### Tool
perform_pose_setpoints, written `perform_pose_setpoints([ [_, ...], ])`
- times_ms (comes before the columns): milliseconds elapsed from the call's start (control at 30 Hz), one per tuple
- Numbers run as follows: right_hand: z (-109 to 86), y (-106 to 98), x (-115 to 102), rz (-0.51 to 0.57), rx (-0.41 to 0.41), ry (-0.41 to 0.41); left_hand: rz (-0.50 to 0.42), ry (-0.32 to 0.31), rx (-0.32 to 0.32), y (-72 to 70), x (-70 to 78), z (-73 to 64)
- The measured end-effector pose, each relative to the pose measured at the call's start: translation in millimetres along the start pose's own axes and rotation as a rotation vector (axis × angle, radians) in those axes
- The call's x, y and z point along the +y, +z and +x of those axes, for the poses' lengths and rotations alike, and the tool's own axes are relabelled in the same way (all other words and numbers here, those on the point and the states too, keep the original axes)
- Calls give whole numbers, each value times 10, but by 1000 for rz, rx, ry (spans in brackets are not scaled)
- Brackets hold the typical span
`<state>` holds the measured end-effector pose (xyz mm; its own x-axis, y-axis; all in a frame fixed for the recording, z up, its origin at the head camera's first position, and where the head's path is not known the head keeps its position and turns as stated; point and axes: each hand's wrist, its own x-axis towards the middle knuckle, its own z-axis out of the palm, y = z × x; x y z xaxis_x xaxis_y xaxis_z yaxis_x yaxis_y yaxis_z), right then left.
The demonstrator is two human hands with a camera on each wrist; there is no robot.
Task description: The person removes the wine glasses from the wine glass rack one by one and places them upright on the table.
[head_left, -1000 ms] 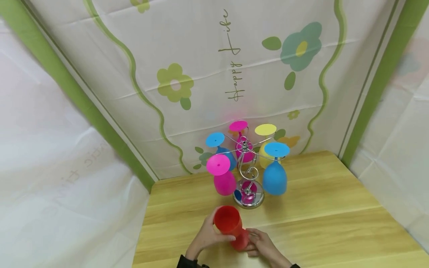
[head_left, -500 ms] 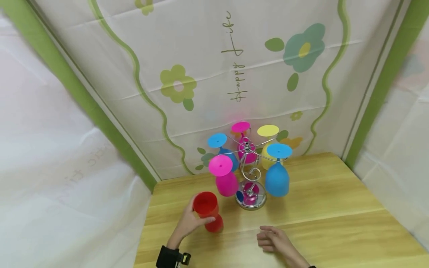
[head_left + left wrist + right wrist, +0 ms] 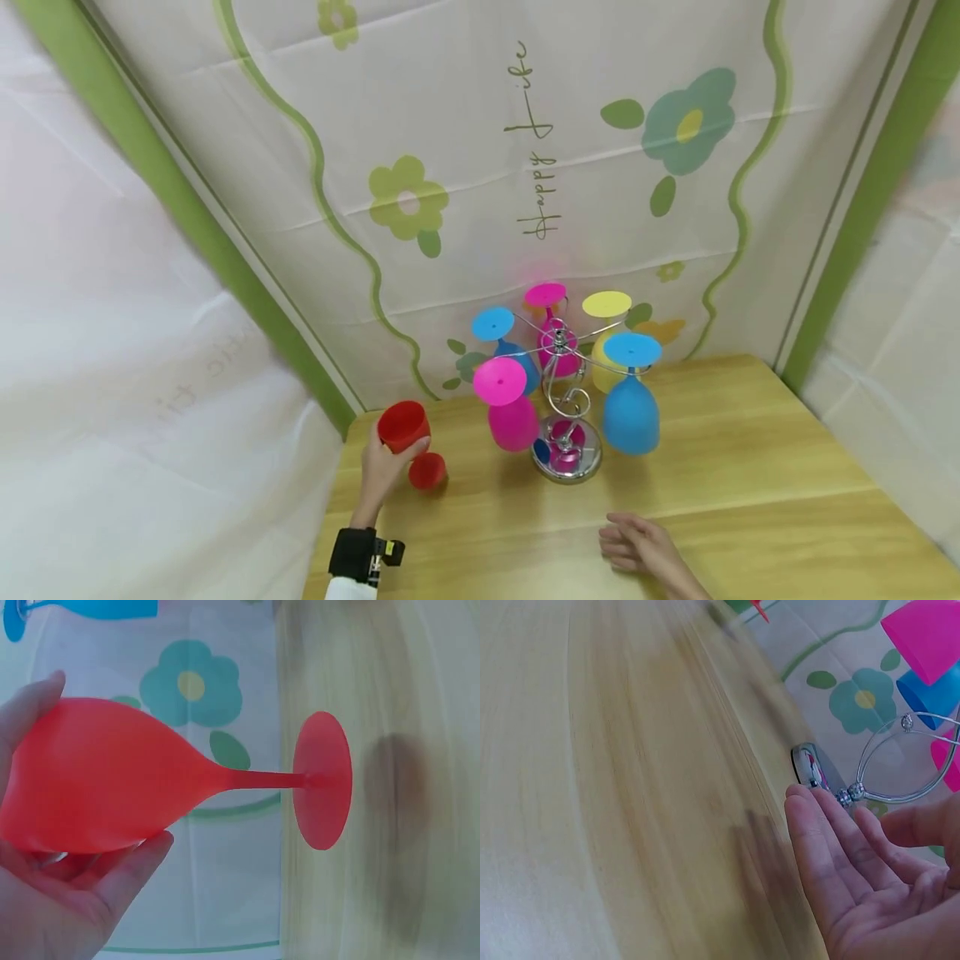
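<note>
One red goblet (image 3: 127,776) in the left hand (image 3: 380,468), rim up. Is clamped round the bowl by thumb and fingers; hangs above the left part of the wooden table (image 3: 712,517), foot clear of the surface, left of the metal rack (image 3: 588,454). On that rack, upside down: two blue goblets (image 3: 632,417), two pink goblets (image 3: 513,422), one yellow goblet (image 3: 607,304). In front of it, above the table, the right hand (image 3: 645,546), fingers together, nearly straight.

The words "Happy Life" (image 3: 539,142) run sideways on the back curtain (image 3: 480,200). Lettering (image 3: 176,407) on the left curtain (image 3: 135,283) is too faint.
</note>
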<state>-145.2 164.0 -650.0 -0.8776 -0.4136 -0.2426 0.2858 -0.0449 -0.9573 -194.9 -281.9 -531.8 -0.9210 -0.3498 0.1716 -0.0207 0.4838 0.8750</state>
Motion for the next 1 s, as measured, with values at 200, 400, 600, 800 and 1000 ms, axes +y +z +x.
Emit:
perform_pose_setpoints([
  [200, -6, -53, 38, 24, 1, 25, -6, -34, 87, -12, -24, 169],
  [400, -15, -93, 43, 27, 6, 37, -50, -61, 166, -17, -52, 267],
  [600, -22, -107, 64, 44, 5, 51, -37, -72, 226, -2, -102, 324],
  [800, -13, -115, 92, 60, 2, 65, -31, -57, 276, 30, -122, 365],
  [1000, 2, -120, 99, 64, 9, 78, -51, -62, 319, 52, -208, 395],
])
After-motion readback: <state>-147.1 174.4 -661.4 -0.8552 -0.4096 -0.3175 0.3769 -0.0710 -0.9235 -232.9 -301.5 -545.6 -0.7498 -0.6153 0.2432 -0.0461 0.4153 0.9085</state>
